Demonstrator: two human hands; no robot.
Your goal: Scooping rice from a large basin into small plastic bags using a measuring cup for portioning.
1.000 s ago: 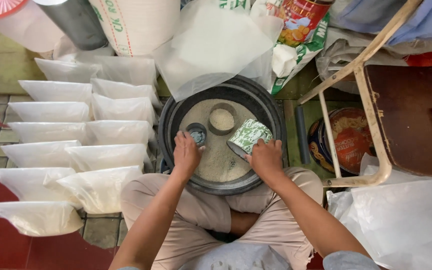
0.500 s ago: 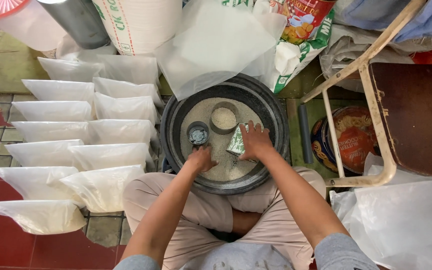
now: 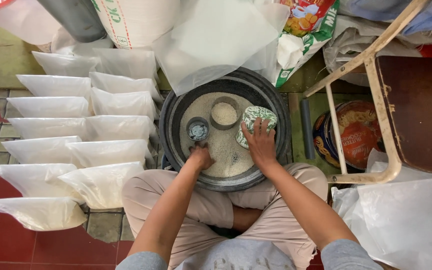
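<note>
A wide black basin holds white rice in front of my crossed legs. My right hand grips a green-and-white patterned can, tilted in the rice at the basin's right side. My left hand rests in the rice at the near left, fingers curled, just below a small dark tin. A round tin filled with rice stands in the middle of the basin, beyond both hands.
Several filled clear bags of rice lie in rows on the floor at the left. A big clear plastic bag and sacks stand behind the basin. A wooden chair, a round biscuit tin and more plastic are at the right.
My right hand has pushed the patterned can farther into the basin and tipped it into the rice. My left hand has slid back toward the near rim.
</note>
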